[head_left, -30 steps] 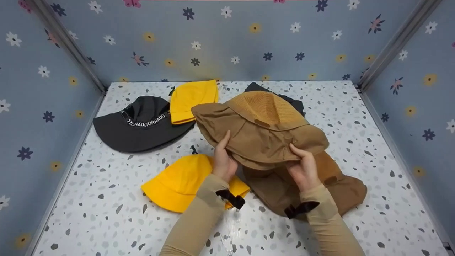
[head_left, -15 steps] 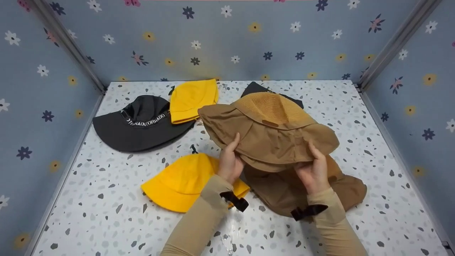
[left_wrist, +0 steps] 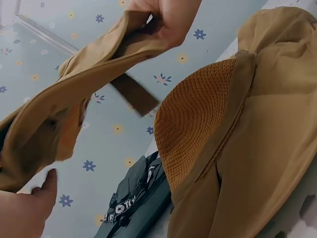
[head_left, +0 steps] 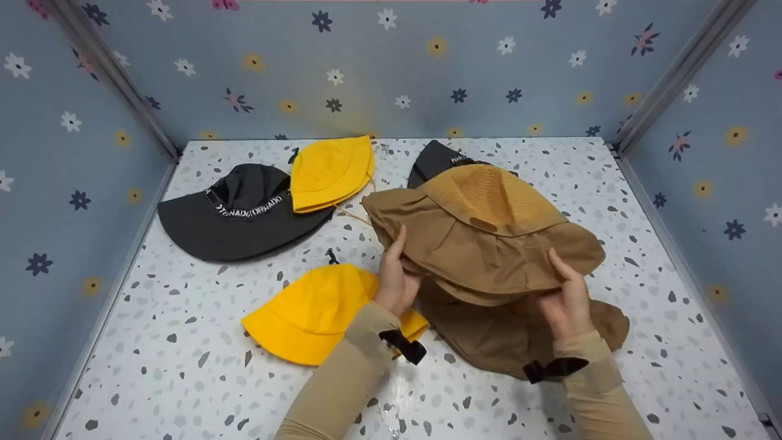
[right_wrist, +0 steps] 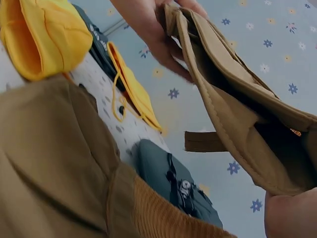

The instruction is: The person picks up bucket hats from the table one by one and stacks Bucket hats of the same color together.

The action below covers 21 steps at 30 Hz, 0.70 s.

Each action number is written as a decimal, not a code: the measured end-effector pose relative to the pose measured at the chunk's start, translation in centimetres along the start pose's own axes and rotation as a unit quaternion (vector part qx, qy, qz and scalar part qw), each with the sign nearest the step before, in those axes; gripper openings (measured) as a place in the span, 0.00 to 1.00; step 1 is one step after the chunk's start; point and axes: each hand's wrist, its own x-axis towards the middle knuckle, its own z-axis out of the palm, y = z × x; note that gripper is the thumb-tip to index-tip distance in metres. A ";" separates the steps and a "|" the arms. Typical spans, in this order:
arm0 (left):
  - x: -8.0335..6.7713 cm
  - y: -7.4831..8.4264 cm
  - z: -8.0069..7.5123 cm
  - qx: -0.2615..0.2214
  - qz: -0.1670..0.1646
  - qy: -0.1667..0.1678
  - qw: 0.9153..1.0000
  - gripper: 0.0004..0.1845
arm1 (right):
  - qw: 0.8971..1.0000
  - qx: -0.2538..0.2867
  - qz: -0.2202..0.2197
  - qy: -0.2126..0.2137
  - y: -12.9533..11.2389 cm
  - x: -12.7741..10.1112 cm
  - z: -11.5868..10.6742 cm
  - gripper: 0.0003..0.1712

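Head view: both hands grasp the held hat, the left hand pinching the near brim toward its left end, the right hand pinching the same edge toward its right end, thumbs on top. The held hat is brown with a woven crown pointing away from the person. Its long axis runs left to right, the right end slanting a little closer to the person.

What matters most, as I judge it, is how this hat stands over the lower hat, a brown one on the counter. Both wrist views show a gap between the two, so the held hat is up in the air. From above it hides much of the lower hat, whose brim shows on the near side and past the right hand. That makes the right hand the nearer one to the lower hat; the left hand is above its left edge, just beside the front yellow hat. The rear black hat lies beyond the held crown.
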 end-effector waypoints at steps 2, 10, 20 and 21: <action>0.1 0.1 -0.2 0.017 0.007 -0.020 1.000 0.26 | 1.000 -0.020 -0.005 0.013 -0.8 -0.2 -0.5 0.10; 0.0 -0.3 -0.7 0.074 -0.024 -0.035 0.996 0.29 | 0.999 -0.052 0.011 0.013 -3.4 -1.0 -2.7 0.11; 0.1 -0.9 -0.5 0.086 -0.048 -0.043 0.994 0.24 | 0.997 -0.075 0.002 0.020 -5.0 -2.0 -4.7 0.10; 0.1 -0.9 -0.5 0.089 -0.048 -0.042 0.994 0.23 | 0.997 -0.079 0.000 0.022 -5.2 -2.1 -4.9 0.10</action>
